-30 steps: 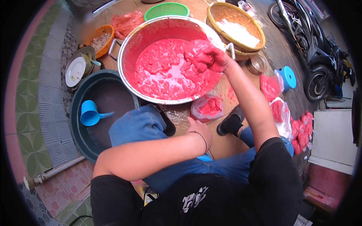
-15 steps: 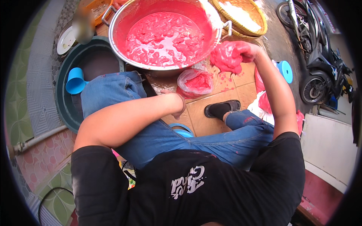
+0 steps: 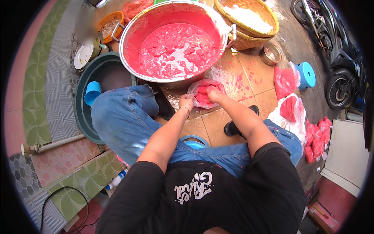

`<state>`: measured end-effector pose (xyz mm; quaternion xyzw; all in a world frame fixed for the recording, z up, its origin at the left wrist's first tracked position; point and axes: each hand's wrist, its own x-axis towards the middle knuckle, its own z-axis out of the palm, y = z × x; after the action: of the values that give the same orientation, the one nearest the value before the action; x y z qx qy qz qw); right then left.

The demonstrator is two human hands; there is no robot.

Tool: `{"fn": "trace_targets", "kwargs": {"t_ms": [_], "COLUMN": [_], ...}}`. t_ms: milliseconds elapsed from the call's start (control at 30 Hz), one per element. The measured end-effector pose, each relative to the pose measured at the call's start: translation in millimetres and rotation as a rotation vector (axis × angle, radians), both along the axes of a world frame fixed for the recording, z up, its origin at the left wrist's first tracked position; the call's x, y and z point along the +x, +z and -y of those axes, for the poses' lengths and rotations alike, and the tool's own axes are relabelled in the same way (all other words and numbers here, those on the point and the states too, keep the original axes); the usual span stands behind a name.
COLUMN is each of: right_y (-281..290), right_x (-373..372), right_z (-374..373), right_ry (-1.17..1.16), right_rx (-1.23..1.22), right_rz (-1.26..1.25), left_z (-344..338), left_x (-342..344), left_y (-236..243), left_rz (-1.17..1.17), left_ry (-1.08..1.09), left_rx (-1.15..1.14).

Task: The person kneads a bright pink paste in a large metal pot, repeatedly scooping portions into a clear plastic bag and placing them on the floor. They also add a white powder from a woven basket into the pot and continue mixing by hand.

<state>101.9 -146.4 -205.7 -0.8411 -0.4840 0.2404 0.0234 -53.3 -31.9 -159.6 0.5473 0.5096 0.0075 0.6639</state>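
My left hand (image 3: pixel 186 102) is closed on the rim of a clear plastic bag (image 3: pixel 206 104) standing on the tiles between my feet. Inside its mouth lies a thick, wet red mass. My right hand (image 3: pixel 215 94), smeared red, reaches into the bag; the fingers are hidden in the mass and plastic. Just beyond stands a large metal pot (image 3: pixel 128 60) with two side handles, its inner wall coated red. Lumpy red mixture (image 3: pixel 177 48) with a paler liquid patch half fills it.
At left, a dark green tub (image 3: pixel 80 115) of greyish water holds a blue dipper (image 3: pixel 92 93). Woven baskets (image 3: pixel 243 41) with white contents stand far right. A metal bowl (image 3: pixel 271 54), blue container (image 3: pixel 306 75) and filled red bags (image 3: pixel 317 138) lie right, near a motorcycle (image 3: pixel 338 84).
My right hand has moved left and down from beside the pot, carrying a red lump to the bag. My left hand has moved up and taken hold of the bag's rim.
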Motion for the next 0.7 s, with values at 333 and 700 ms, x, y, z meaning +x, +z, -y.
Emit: {"fn": "trace_targets", "kwargs": {"t_ms": [333,700], "right_y": [86.7,45.1], "right_x": [26.2,26.3], "right_z": [-18.0,-31.0], "right_ry": [0.087,0.185], "right_rx": [-0.253,-0.293], "right_rz": [-0.292,-0.462], "left_z": [-0.5,37.2], "left_x": [28.0,-2.2], "left_y": [101.9,248.7], "left_rz": [0.230,0.543], "left_ry": [0.219,-0.277], "left_rx": [-0.272,0.284]}}
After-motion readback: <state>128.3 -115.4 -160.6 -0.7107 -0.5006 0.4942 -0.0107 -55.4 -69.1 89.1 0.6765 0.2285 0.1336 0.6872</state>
